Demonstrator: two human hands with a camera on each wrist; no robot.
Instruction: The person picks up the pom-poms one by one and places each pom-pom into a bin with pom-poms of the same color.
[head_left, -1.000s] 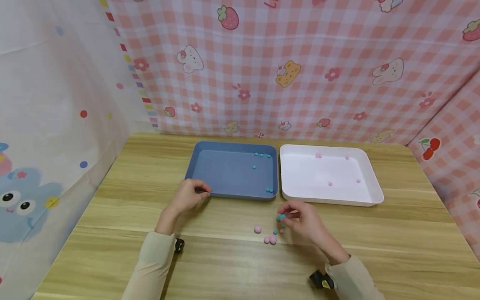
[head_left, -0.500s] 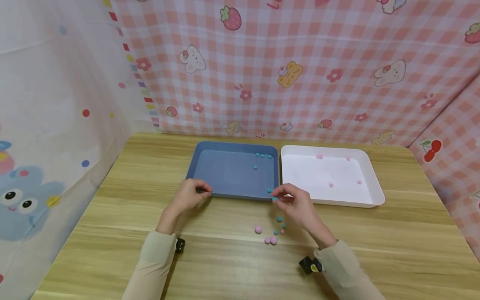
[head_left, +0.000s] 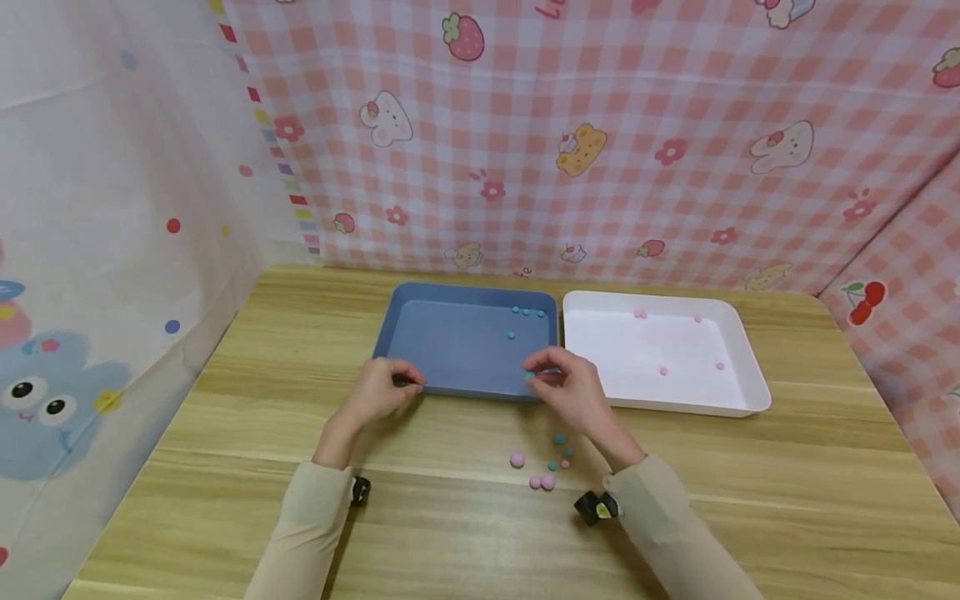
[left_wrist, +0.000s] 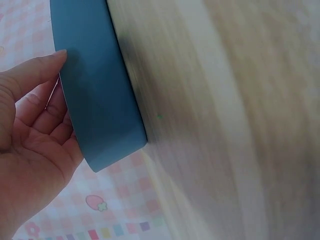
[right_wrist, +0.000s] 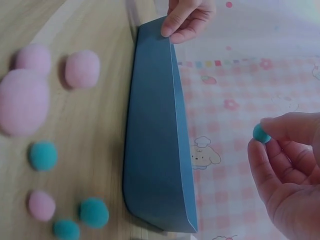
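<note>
My left hand (head_left: 378, 390) pinches the near left rim of the blue tray (head_left: 450, 350). In the left wrist view its thumb lies on the tray's outer wall, the other fingers behind that wall. My right hand (head_left: 576, 393) is above the tray's near right corner, pinching a small teal pom-pom (right_wrist: 261, 134) between thumb and fingertips. Several teal pom-poms (head_left: 512, 336) lie inside the blue tray; the right hand hides part of that corner. On the table in front are teal pom-poms (head_left: 559, 438) and several pink pom-poms (head_left: 517, 460) of differing sizes.
A white tray (head_left: 622, 350) with several pink pom-poms (head_left: 663, 372) stands just right of the blue one. Both sit on a wooden table (head_left: 450, 533) near its back edge. Behind hangs a pink checked curtain (head_left: 510, 108), with a white cloth (head_left: 112, 183) at the left.
My right hand has lifted from the loose pom-poms and moved left and away from me, carrying a teal one over the blue tray. The left hand has stayed on the rim.
</note>
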